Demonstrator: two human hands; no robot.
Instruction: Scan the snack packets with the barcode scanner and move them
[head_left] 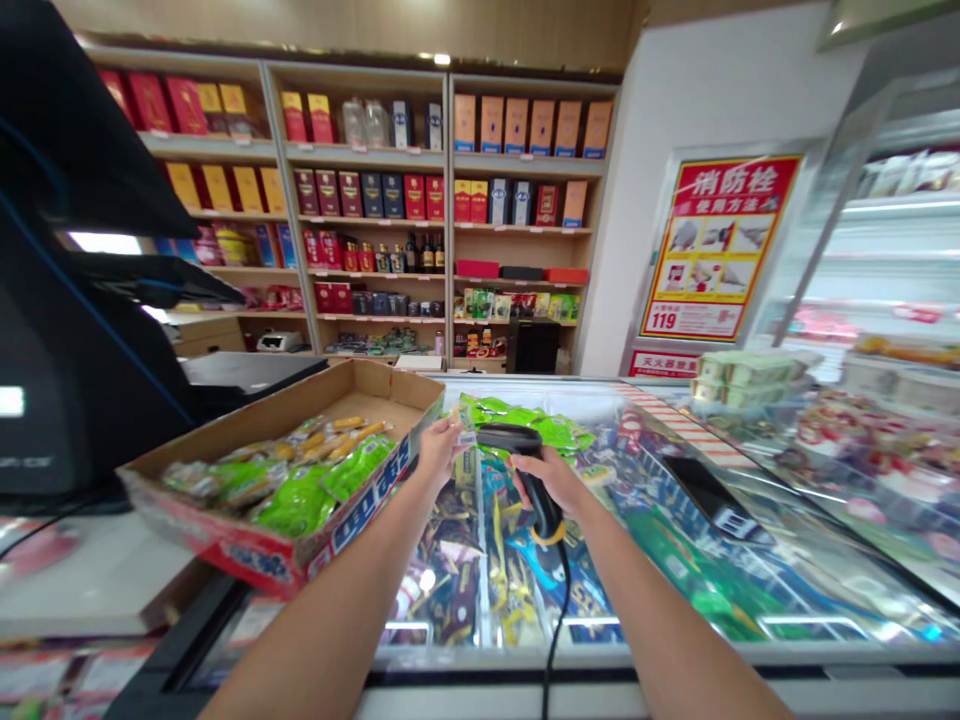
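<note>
Your right hand [551, 475], right of the frame's centre, was closed around the handle of a black scanner [512, 438], whose head pointed left. Its cable [564, 590] ran down to the bottom edge. Your left hand [437, 450], at the centre, had its fingers drawn together just beside the scanner's head, near a pale patch; whether they gripped anything, I could not tell. Green packets [555, 432] lay at the centre, just beyond both hands, on a glass-topped freezer [465, 655]. Bagged goods showed through the glass below.

At centre left stood an open cardboard box [395, 388], tilted in view, with green packets and yellowish ones inside. A black till [67, 370] filled the left edge. A dark phone [709, 490] lay at centre right, with pale green cartons [750, 375] stacked above it in the frame. Shelves [448, 210] of boxes and bottles spanned the top; a red poster [720, 245] hung at upper right.
</note>
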